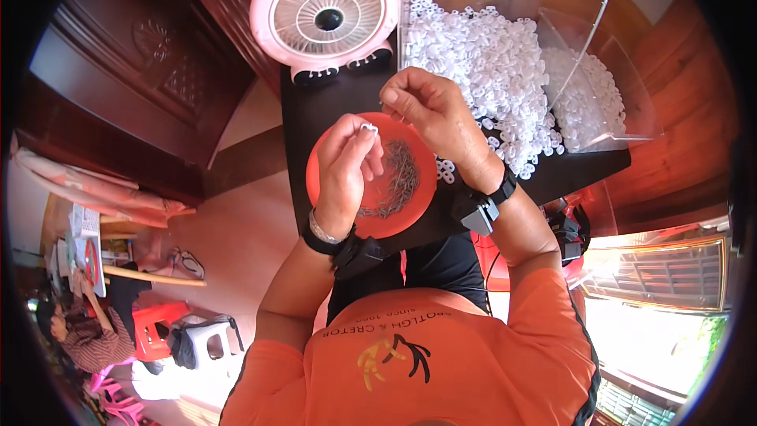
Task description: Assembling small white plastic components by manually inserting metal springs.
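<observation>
One dark carved door [142, 55] stands far to the left of the left hand [341, 170]; nearer the lower left are a draped cloth [87, 181], a seated person in a striped top [98, 347], a red stool [158, 319] and a white stool [209, 343]; between these and that hand runs a broad open stretch of reddish floor [236, 237]. Just left of the left hand comes the left edge of a dark table [298, 110]; a pink fan [327, 20] stands beyond the hand, with a bare strip of tabletop between. Left thumb and finger pinch a small white piece [367, 127] at their tips; a red bowl [394, 228] lies below, holding thin metal pins [404, 177], its far rim close to the right hand [430, 106]. That hand's thumb and forefinger are pressed together; whether something thin sits between them I cannot tell. Right of it spreads a heap of white pieces [481, 63], strays lying beside the wrist, so free room there is slight; a clear bin [591, 31] walls the far side; reddish wood [670, 126] rises well to the right.
</observation>
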The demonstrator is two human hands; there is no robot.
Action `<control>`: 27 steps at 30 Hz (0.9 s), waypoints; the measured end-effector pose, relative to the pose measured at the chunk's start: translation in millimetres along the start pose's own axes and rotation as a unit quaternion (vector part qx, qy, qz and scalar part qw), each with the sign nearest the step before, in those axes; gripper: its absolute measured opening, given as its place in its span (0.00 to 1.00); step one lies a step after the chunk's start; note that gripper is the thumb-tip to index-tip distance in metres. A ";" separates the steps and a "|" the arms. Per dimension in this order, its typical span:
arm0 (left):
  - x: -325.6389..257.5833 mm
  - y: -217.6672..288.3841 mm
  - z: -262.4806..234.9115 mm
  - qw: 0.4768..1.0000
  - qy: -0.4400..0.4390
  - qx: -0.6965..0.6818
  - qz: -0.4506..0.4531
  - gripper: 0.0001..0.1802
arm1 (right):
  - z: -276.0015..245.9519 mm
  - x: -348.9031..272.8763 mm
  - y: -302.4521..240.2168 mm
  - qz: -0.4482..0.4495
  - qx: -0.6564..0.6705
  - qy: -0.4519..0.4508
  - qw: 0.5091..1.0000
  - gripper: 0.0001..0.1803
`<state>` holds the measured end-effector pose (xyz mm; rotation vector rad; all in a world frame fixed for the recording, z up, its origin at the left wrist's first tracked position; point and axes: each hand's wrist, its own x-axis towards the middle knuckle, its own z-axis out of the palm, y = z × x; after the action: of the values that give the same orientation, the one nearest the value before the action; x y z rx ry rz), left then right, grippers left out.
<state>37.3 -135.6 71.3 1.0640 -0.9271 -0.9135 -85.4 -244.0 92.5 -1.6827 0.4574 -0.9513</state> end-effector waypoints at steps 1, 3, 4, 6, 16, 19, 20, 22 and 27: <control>0.7 -0.5 0.9 1.000 0.003 0.011 0.010 0.10 | -1.7 2.0 5.1 0.001 -0.004 -0.020 1.000 0.08; 3.2 -1.9 -0.6 1.000 0.000 0.010 0.016 0.10 | -2.3 3.4 14.3 0.022 0.005 -0.048 0.999 0.08; 4.4 -2.6 -1.4 1.000 0.000 0.008 0.021 0.09 | -2.2 2.4 16.2 0.021 0.007 -0.048 0.999 0.08; 5.6 -4.9 -4.5 1.000 0.003 0.014 0.015 0.09 | 2.0 -1.1 18.5 0.028 0.032 -0.063 0.997 0.08; 10.2 -9.0 -6.4 0.998 -0.001 0.054 0.034 0.09 | 5.1 -4.3 15.7 0.012 0.002 -0.094 0.996 0.08; 10.4 -9.9 -7.4 0.999 0.003 0.049 0.024 0.09 | 6.2 -5.3 16.0 0.002 -0.007 -0.084 0.996 0.08; 10.2 -9.9 -7.2 0.998 0.003 0.049 0.025 0.09 | 6.9 -5.7 15.5 0.002 -0.007 -0.084 0.996 0.08; 9.2 -9.7 -6.2 0.998 0.002 0.056 0.024 0.09 | 8.0 -6.1 14.4 0.007 -0.013 -0.076 0.997 0.08; 8.3 -9.6 -6.1 0.998 -0.001 0.060 0.022 0.10 | 9.6 -7.3 13.9 0.007 -0.012 -0.059 0.998 0.08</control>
<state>44.3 -143.6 62.1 1.1401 -1.0145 -0.8308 -80.1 -237.4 76.1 -1.7436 0.4022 -0.8339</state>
